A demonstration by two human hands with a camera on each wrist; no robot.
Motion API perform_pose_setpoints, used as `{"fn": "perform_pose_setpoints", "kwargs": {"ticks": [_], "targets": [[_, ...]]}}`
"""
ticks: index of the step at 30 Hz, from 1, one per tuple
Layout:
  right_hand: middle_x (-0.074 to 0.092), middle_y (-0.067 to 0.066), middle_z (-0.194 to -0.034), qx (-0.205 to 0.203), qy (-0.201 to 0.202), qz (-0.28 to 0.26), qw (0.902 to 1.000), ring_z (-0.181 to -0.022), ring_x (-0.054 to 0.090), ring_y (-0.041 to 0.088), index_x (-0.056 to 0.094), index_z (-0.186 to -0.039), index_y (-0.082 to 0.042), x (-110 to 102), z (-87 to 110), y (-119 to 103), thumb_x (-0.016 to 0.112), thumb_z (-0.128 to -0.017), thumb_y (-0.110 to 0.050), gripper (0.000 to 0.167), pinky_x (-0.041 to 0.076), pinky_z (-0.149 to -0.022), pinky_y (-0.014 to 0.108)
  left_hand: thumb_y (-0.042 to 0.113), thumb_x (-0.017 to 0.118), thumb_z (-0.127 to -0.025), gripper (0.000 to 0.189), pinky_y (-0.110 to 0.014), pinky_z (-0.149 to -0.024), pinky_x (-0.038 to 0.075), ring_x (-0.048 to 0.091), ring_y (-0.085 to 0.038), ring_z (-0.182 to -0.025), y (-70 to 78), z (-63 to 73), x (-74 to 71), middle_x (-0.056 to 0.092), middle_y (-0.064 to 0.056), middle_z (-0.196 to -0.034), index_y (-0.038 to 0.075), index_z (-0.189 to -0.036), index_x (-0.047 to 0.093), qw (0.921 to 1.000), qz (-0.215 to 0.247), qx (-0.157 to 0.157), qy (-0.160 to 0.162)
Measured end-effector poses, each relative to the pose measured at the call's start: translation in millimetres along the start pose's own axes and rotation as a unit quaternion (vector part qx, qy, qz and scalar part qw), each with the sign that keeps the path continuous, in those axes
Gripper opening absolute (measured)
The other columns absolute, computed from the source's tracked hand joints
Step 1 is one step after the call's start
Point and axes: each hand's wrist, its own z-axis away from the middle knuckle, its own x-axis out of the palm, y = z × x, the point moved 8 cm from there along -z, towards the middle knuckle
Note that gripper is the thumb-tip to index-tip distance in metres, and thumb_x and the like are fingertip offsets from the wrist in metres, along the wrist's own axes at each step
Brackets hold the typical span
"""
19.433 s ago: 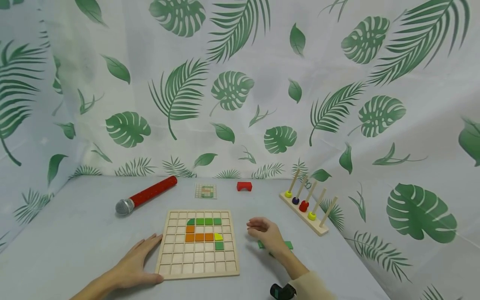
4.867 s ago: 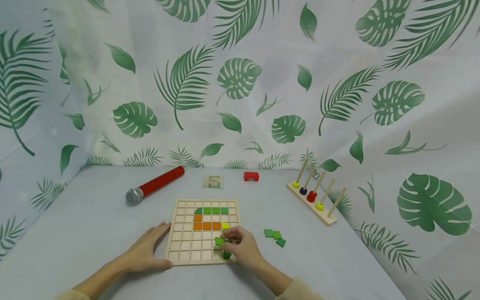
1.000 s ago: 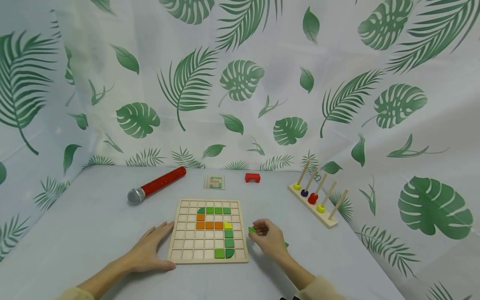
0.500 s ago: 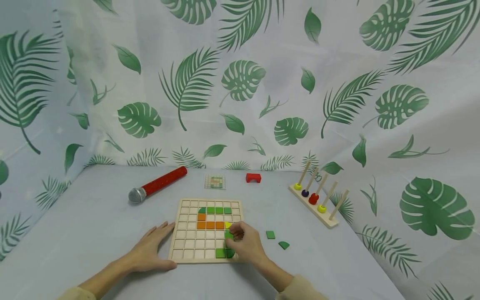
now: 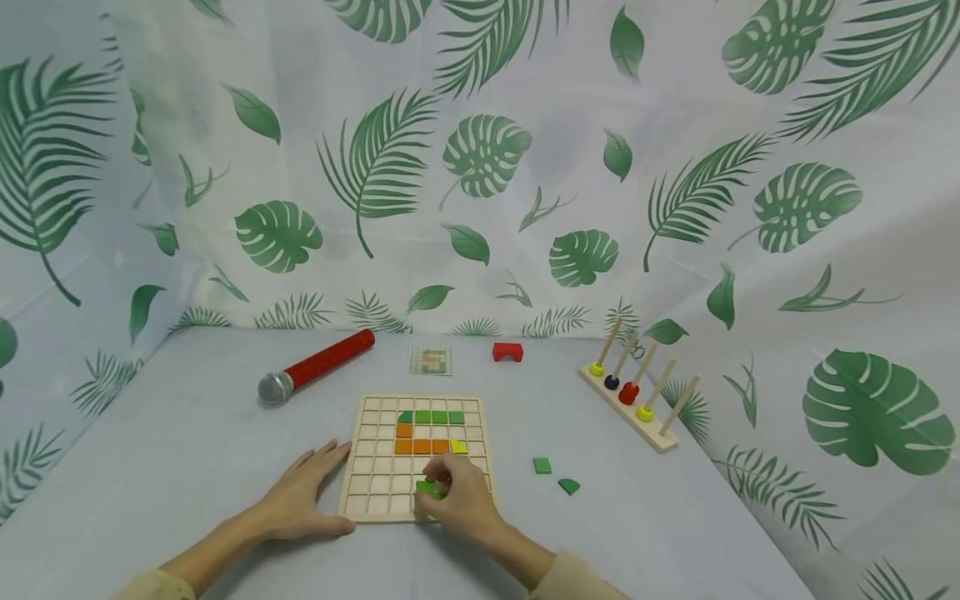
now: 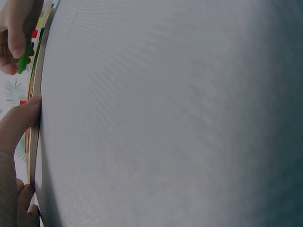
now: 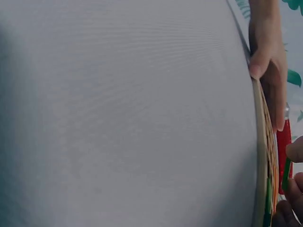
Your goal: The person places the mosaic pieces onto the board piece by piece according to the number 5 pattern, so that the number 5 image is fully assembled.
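Note:
A wooden grid board (image 5: 380,483) lies on the table with orange, yellow and green tiles set in some of its squares. My right hand (image 5: 465,500) pinches a green tile (image 5: 427,489) over the lower part of the board; in the right wrist view the tile (image 7: 286,173) stands on edge between thumb and fingers, above the board. That hand hides the tiles at the board's lower right. My left hand (image 5: 300,496) rests at the board's left edge, fingers straight, its thumb touching the near left corner. A square green tile (image 5: 542,466) and a rounded green tile (image 5: 569,486) lie right of the board.
A red toy microphone (image 5: 318,367) lies behind the board on the left. At the back are a small patterned card (image 5: 431,360) and a red arch block (image 5: 507,352). A peg stand (image 5: 628,408) with coloured beads is at the right. A leaf-print cloth (image 5: 480,242) hangs behind.
My right hand has carried a green tile from the loose tiles on the right onto the board, then further left. Two loose tiles now lie there. My left hand has stayed at the board's edge.

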Motion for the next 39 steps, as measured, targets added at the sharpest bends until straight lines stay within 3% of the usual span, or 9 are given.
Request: {"fn": "perform_pose_setpoints", "kwargs": {"ticks": [4, 10, 19, 32, 35, 39], "targets": [[0.059, -0.008, -0.08, 0.009, -0.006, 0.047, 0.9988, -0.077, 0.051, 0.009, 0.065, -0.086, -0.01, 4.5, 2.5, 1.7, 0.076, -0.071, -0.017, 0.02, 0.046, -0.07, 0.021, 0.061, 0.075, -0.062, 0.113, -0.055, -0.112, 0.011, 0.023, -0.038, -0.138, 1.2, -1.4, -0.9, 0.033, -0.018, -0.148, 0.002, -0.146, 0.03, 1.0, -0.004, 0.0, 0.001], [0.057, -0.014, -0.075, 0.006, 0.009, 0.096, 0.9953, -0.077, 0.045, 0.007, 0.065, -0.083, -0.016, 5.7, 2.8, 0.6, 0.077, -0.069, -0.022, 0.02, 0.033, -0.073, 0.029, 0.061, 0.076, -0.061, 0.113, -0.055, -0.113, 0.011, 0.023, -0.038, -0.138, 1.4, -2.2, -1.2, 0.034, -0.018, -0.148, 0.002, -0.146, 0.031, 1.0, -0.004, -0.002, 0.003], [0.057, -0.015, -0.078, -0.001, 0.006, 0.107, 0.9943, -0.078, 0.046, 0.007, 0.064, -0.086, -0.018, 5.8, 4.6, 1.1, 0.078, -0.069, -0.024, 0.022, 0.034, -0.072, 0.027, 0.061, 0.076, -0.061, 0.112, -0.055, -0.113, 0.011, 0.023, -0.037, -0.138, 2.7, -3.8, -2.2, 0.034, -0.017, -0.148, 0.003, -0.146, 0.031, 1.0, -0.004, 0.002, 0.007], [0.06, -0.014, -0.083, -0.001, -0.012, 0.069, 0.9976, -0.083, 0.049, 0.008, 0.065, -0.09, -0.016, 8.3, 3.1, 1.3, 0.083, -0.069, -0.023, 0.029, 0.039, -0.075, 0.027, 0.062, 0.075, -0.061, 0.113, -0.054, -0.113, 0.01, 0.022, -0.037, -0.138, -3.5, -2.4, 2.0, 0.033, -0.017, -0.149, 0.003, -0.147, 0.03, 1.0, -0.002, -0.009, -0.003], [0.061, -0.007, -0.089, 0.007, -0.011, 0.039, 0.9992, -0.084, 0.052, 0.012, 0.064, -0.095, -0.011, -1.9, 1.1, 6.5, 0.081, -0.072, -0.021, 0.03, 0.045, -0.075, 0.026, 0.063, 0.075, -0.061, 0.114, -0.053, -0.113, 0.01, 0.022, -0.036, -0.139, -5.9, -2.5, 3.9, 0.033, -0.016, -0.149, 0.004, -0.147, 0.029, 0.9999, -0.004, -0.011, -0.004], [0.062, 0.004, -0.092, 0.024, 0.026, 0.008, 0.9993, -0.082, 0.056, 0.02, 0.063, -0.099, -0.004, -32.2, -0.4, 22.7, 0.078, -0.075, -0.013, 0.03, 0.052, -0.071, 0.028, 0.063, 0.075, -0.061, 0.114, -0.053, -0.113, 0.011, 0.023, -0.036, -0.138, -6.9, -2.2, 5.1, 0.033, -0.016, -0.148, 0.004, -0.147, 0.03, 1.0, -0.005, -0.006, 0.001]]}}
